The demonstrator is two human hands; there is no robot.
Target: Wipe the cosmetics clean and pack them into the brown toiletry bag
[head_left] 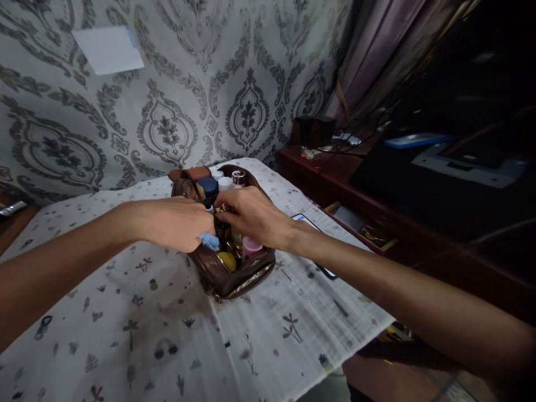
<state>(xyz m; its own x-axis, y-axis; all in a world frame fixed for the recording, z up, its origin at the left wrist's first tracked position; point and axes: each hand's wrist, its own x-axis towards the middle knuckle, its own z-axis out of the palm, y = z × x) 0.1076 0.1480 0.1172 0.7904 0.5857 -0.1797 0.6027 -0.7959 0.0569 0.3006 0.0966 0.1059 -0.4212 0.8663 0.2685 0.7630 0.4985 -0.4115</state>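
Note:
An open brown leather toiletry bag [234, 279] stands on the patterned tablecloth [138, 312], packed with several bottles and jars with blue, white, pink and yellow caps. My left hand [176, 223] is closed over the bag's left side, with a small light-blue thing [209, 241] sticking out under its fingers. My right hand [255, 215] reaches in from the right, fingers curled over the bottles in the middle of the bag. What its fingertips pinch is hidden.
A phone [312, 229] lies on the cloth just right of the bag, under my right wrist. A dark wooden desk [377, 206] with an open drawer, cables and a printer stands at the right. Patterned wallpaper is behind the table.

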